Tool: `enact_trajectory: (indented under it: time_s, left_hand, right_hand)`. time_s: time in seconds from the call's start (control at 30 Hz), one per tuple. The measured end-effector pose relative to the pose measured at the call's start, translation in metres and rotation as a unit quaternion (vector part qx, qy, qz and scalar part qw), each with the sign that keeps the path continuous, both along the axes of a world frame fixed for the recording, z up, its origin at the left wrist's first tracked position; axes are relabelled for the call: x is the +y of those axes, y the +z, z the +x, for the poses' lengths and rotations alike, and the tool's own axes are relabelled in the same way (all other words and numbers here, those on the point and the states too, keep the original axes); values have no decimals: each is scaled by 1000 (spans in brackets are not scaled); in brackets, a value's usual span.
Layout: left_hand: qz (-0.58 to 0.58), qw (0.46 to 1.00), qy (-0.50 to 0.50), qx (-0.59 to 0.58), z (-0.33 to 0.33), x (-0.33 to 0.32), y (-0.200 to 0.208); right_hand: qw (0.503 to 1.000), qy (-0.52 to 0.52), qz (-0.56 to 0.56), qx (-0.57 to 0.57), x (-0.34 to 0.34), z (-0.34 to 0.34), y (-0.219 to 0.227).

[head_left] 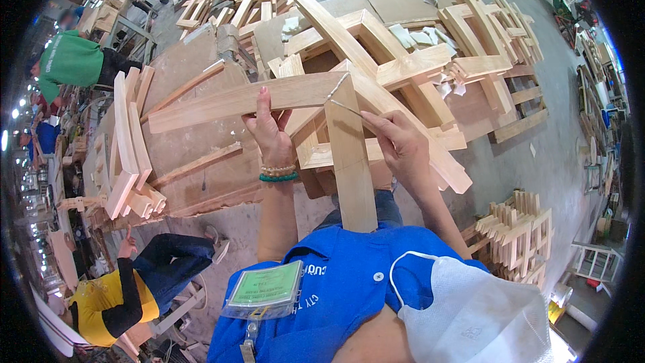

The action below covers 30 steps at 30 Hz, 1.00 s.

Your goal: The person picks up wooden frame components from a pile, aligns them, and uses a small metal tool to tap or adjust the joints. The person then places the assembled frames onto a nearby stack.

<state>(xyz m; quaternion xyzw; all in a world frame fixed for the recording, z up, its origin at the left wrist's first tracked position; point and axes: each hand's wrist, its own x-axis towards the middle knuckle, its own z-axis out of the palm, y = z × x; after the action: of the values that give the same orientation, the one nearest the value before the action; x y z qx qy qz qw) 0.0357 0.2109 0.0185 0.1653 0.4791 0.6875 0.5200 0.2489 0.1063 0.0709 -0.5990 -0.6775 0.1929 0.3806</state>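
My left hand (pixel 272 136), with beaded bracelets at the wrist, grips the long arm of an angled wooden frame piece (pixel 222 102) from below. At its corner this arm meets a second wooden leg (pixel 351 161), which runs down toward my lap. A whitish bead of paste or glue (pixel 340 85) lies along the joint line between them. Between the fingertips of my right hand (pixel 403 146) is pinched a thin stick (pixel 347 107), its tip close to the joint's lower end. What the tip is made of is too small to tell.
Stacked wooden frames (pixel 403 70) lie just beyond my hands, with white foam pieces (pixel 403 35) among them. Curved wooden parts (pixel 127 141) stand at the left on cardboard (pixel 195 134). A person in yellow (pixel 111 302) sits lower left. More frames (pixel 514 235) are stacked at lower right.
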Motion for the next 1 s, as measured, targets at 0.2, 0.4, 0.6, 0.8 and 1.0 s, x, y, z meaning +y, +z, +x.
enact_trajectory:
  time_s: [0.2,0.4,0.6,0.8,1.0]
  left_hand:
    - [-2,999,5,33,7,-8,5]
    - [14,999,-26,14,13,-9,5]
    - [6,999,-42,20,21,-2,5]
    - [95,973,-175,-113,12,11,78]
    - [248,693,-423,-528,-3,21,160]
  right_hand:
    - [995,-17,31,-92,3,-3,-10]
    - [992,-61,41,-103,17,13,-8]
    - [984,-132,36,-112,29,39,-15]
    - [967,-195,64,149,28,98,-11]
    - [938,-77,-14,338,3,92,56]
